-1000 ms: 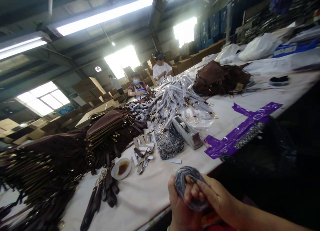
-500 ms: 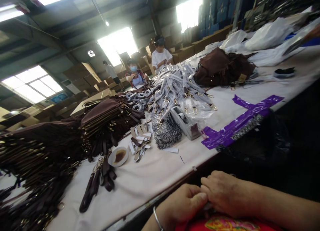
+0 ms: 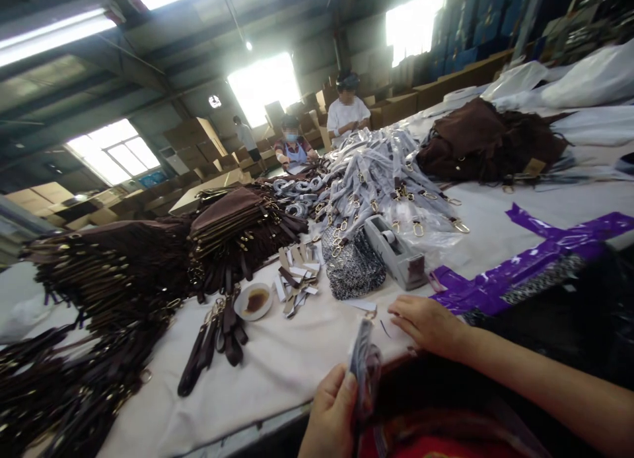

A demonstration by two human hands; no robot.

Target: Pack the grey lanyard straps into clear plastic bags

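Note:
My left hand (image 3: pixel 331 405) is closed around a bag strap (image 3: pixel 364 365) that is folded up and wrapped in clear plastic. A metal clasp shows at the strap's top end, above the table edge. My right hand (image 3: pixel 428 321) lies at the table's front edge, palm down, fingers stretched out to the left and holding nothing I can see. Just beyond its fingertips are a white paper slip (image 3: pixel 360 305) and a thin dark scrap. A grey tape dispenser (image 3: pixel 395 252) stands behind that hand, beside a black-and-white speckled pouch (image 3: pixel 354 266).
Wrapped straps with gold clasps (image 3: pixel 381 167) are heaped mid-table. Stacks of brown bags (image 3: pixel 228 224) and short dark straps (image 3: pixel 212 339) lie left, near a small dish (image 3: pixel 265 306) and paper strips (image 3: pixel 298 276). Purple tape (image 3: pixel 535 253) crosses the right edge. Co-workers are beyond.
My hands, together low at my lap before, have come apart. The left has brought up the wrapped strap; the right has moved forward onto the table edge. The view has turned left.

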